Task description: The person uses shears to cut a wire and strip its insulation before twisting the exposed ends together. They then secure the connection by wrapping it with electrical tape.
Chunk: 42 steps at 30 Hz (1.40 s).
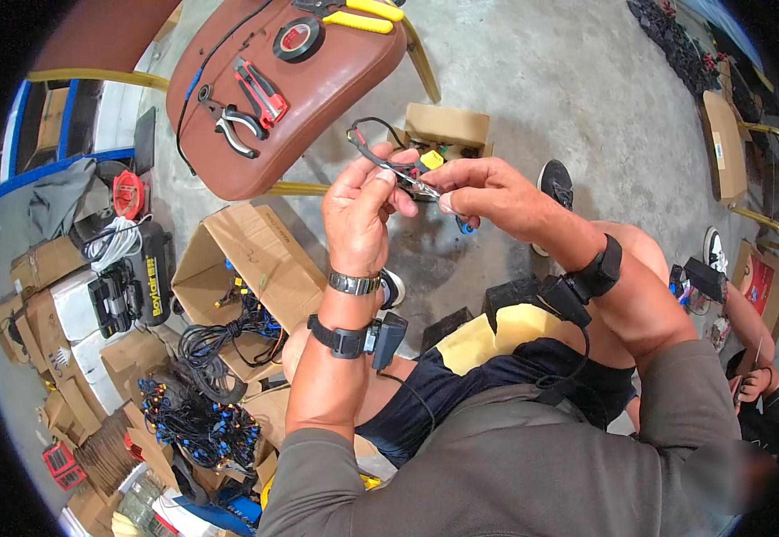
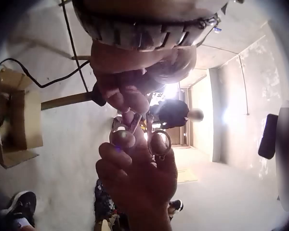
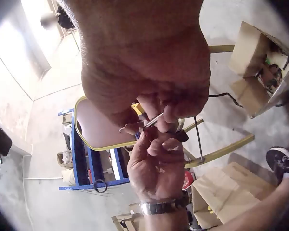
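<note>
My left hand (image 1: 358,210) pinches a thin black cable (image 1: 360,143) between thumb and fingers; part of it loops up beyond the fingertips. My right hand (image 1: 492,195) holds small silver scissors (image 1: 420,186), and their metal ring handle (image 2: 168,145) shows around a fingertip in the left wrist view. The scissors' slim metal end (image 3: 154,120) reaches to the left fingertips, where the hands meet. Fingers hide the exact spot where the metal meets the cable. A small blue piece (image 1: 466,226) shows just below the right hand.
On the brown chair (image 1: 336,80) lie black tape (image 1: 298,40), a red utility knife (image 1: 261,93), black-and-white pliers (image 1: 234,125) and a yellow-handled tool (image 1: 361,20). An open carton (image 1: 448,123) stands beyond the hands. Cable bundles (image 1: 197,425) and boxes crowd the left; another person's arm (image 1: 752,336) is at right.
</note>
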{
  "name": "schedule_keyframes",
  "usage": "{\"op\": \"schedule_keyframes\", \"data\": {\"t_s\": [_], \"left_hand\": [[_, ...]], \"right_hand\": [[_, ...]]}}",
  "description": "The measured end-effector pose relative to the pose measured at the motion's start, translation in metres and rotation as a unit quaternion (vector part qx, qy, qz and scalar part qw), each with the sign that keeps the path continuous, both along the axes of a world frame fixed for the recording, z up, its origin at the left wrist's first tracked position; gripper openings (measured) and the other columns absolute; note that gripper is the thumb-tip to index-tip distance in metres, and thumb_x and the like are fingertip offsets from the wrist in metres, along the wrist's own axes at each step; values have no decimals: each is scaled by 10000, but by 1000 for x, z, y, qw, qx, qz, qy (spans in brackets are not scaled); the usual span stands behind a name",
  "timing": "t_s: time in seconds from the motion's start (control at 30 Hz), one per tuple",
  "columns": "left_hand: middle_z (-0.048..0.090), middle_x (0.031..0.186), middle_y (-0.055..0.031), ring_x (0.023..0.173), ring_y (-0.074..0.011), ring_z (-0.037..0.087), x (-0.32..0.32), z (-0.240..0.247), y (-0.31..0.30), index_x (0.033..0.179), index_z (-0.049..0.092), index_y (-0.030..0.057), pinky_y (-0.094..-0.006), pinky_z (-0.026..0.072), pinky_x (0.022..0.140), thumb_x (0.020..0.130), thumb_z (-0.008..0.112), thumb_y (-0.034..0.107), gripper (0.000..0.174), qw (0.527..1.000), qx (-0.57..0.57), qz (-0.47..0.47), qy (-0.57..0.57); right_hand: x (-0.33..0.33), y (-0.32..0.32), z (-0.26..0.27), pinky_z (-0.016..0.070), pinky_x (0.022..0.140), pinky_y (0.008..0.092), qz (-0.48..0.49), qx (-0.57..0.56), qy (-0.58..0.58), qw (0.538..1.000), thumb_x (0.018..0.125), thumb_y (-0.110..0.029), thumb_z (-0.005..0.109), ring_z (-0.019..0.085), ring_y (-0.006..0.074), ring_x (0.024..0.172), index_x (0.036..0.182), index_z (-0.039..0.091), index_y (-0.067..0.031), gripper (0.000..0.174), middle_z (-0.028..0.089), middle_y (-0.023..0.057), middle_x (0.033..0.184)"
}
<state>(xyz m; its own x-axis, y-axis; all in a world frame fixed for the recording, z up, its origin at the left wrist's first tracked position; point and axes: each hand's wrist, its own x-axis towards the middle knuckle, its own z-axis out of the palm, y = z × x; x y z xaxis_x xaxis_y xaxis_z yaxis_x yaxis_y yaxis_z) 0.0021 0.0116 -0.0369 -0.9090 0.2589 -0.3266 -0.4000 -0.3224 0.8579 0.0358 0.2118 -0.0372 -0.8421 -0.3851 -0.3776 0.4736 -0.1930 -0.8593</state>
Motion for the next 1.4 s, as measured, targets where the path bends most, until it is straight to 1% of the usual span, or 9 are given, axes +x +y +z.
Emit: {"op": "schedule_keyframes", "data": {"t_s": [0.3,0.47,0.57,0.67,0.97,1.17,1.3,1.33,1.4], "left_hand": [[676,1155,-163,718,-143,637,6,2,8,1224,586,-38,-266,537,672,942,629,122,327,995,-54,1,80],[692,1115,-125,689,-98,584,13,4,15,1220,593,-30,-244,504,632,974,605,159,311,988,-100,19,118],[678,969,-28,677,-49,554,17,7,17,1184,615,-18,-200,473,608,988,586,163,269,986,-115,28,120],[674,935,-22,654,-37,542,18,6,17,1166,621,-17,-196,465,584,995,569,164,254,982,-142,33,122],[648,839,-9,635,-47,542,19,2,14,1146,624,-34,-211,465,569,1006,552,202,284,975,-170,20,145],[650,864,-23,701,-74,568,14,7,14,1183,616,-27,-227,480,632,1012,544,209,300,982,-144,15,125],[684,1037,-79,707,-80,575,10,1,13,1206,605,-48,-244,503,649,994,557,152,295,996,-47,33,74],[676,1106,-136,721,-98,595,8,0,10,1250,569,-48,-256,513,674,983,571,145,330,998,-17,18,50],[671,1132,-168,665,-108,595,4,3,10,1300,517,-43,-243,499,598,960,591,120,385,1000,-4,21,19]], "right_hand": [[-4,5,2,397,552,229,-28,-92,-56,994,893,-237,638,485,66,636,1125,664,-45,303,568,-3,802],[-3,3,3,373,534,224,-17,-113,-74,991,918,-230,614,461,42,622,1075,644,-57,236,549,-38,773],[-3,1,1,369,529,224,-17,-133,-88,987,929,-223,605,451,41,607,1081,641,-52,232,542,-39,767],[-4,-3,4,362,523,223,-22,-136,-95,986,936,-222,601,441,38,593,1072,640,-46,225,535,-41,762],[-2,-7,0,363,520,224,-31,-180,-95,979,949,-241,618,431,41,590,1164,612,-29,302,552,-24,793],[-4,-9,5,385,526,218,-29,-172,-97,980,955,-245,605,465,42,605,1190,603,-14,329,585,-14,831],[-5,-9,4,398,524,217,-10,-177,-123,976,934,-201,601,496,46,607,1165,620,-18,295,610,-10,848],[-5,-9,1,405,524,220,-13,-162,-123,979,923,-195,606,507,49,607,1157,625,-20,292,609,-10,835],[-5,-9,2,427,526,226,1,-147,-106,983,897,-196,623,540,60,608,1154,632,-26,309,612,-6,810]]}}
